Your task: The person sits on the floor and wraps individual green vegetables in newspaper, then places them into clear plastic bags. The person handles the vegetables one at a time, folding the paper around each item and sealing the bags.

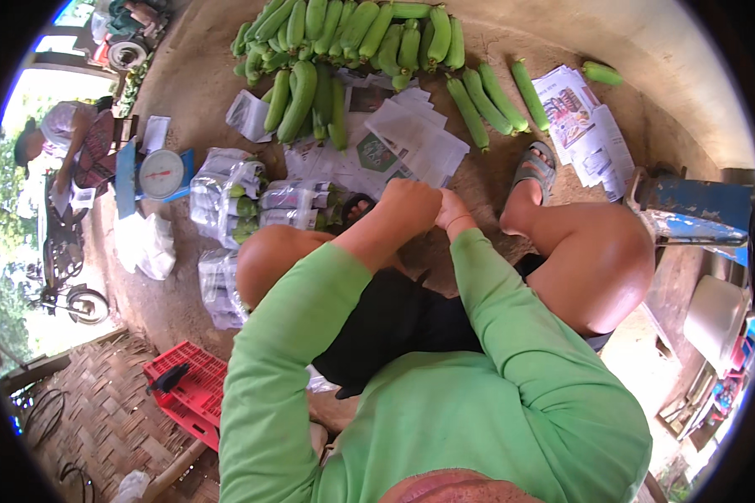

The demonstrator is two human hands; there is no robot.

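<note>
Only the head view to go on here, so: both fists are up close in front of the knees, left hand [411, 205] and right hand [455, 210] pressed side by side or nearly so. They look curled in, but the fingertips are tucked out of sight, so honestly can't tell whether anything's pinched in there. Nearest stuff is the spread of paper sheets [419, 144] on the brown floor [495, 180], straight ahead of the fists and a bit left, its right corner poking out just ahead of the right hand. The bit that matters for reach, imo: three long green gourds [481, 102] lie just past that corner, ahead and slightly right, side by side, long axes pointing away from the person and leaning left at the far end. So their near ends face the right hand, which is clearly the closer one; there's a strip of bare floor between. The big gourd heap [344, 33] sits farther off, toward the floor's far edge. Over on the left hand's side, plastic-wrapped bundles [298, 198] lie by the left knee, just off the near left edge of the paper spread.
</note>
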